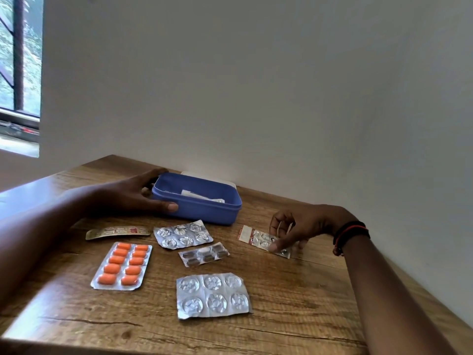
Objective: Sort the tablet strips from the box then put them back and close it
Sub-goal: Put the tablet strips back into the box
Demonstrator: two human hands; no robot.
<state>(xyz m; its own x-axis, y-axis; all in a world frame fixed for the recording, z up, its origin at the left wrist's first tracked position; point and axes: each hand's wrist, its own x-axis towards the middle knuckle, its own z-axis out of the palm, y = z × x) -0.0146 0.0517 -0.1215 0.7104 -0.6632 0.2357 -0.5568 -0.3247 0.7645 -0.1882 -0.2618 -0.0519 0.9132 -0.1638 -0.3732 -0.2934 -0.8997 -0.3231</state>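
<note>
Sorting tablet strips beside the open blue box point(204, 208)

Our left hand point(130, 194) grips the box's side at the desk's point(294, 303) 12 o'clock; our right hand point(302, 226) pinches a red-edged strip point(256, 238) at 3 o'clock; the orange-tablet strip point(122, 266) lies at 9.

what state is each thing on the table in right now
blue box: open, lid off, some packets inside
left hand: grip on the box's left end
right hand: fingers pinching the red-edged strip, flat on table
orange strip: full, flat
gold strip: flat
dark strip: flat
two silver foil strips: flat, blisters crumpled
</note>
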